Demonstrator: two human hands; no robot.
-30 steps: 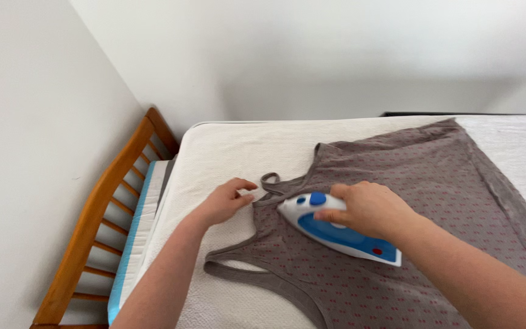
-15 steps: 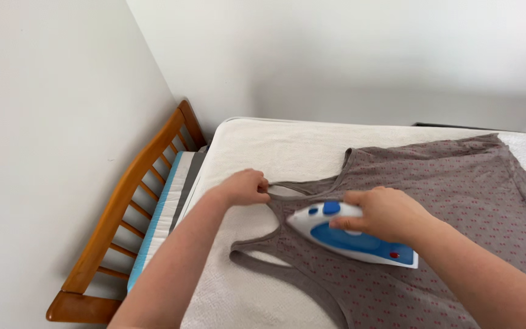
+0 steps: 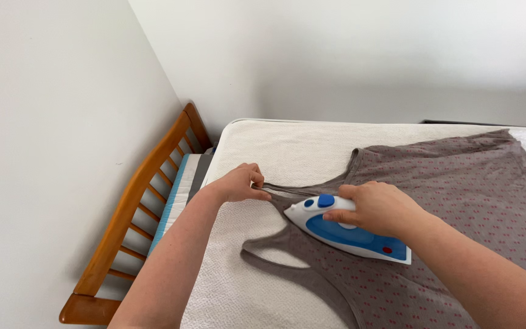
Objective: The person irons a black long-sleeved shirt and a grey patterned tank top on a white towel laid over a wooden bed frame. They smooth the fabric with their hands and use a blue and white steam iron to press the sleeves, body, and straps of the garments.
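Right hand [image 3: 377,209] curls fully around the handle of a smooth white and blue plastic steam iron [image 3: 347,232], whose pointed nose aims toward 10 o'clock. Its flat sole rests on a soft taupe sleeveless knit top with small red dots [image 3: 452,195], spread flat with the neckline and armholes toward 9 o'clock. Left hand [image 3: 237,183], at 9 o'clock from the iron, pinches a thin shoulder strap [image 3: 290,188] between closed fingertips, pulling it taut. Beneath lies a cream, waffle-textured cloth [image 3: 287,146]. At 9 o'clock stands a slatted, glossy orange-brown wooden bed frame [image 3: 135,207].
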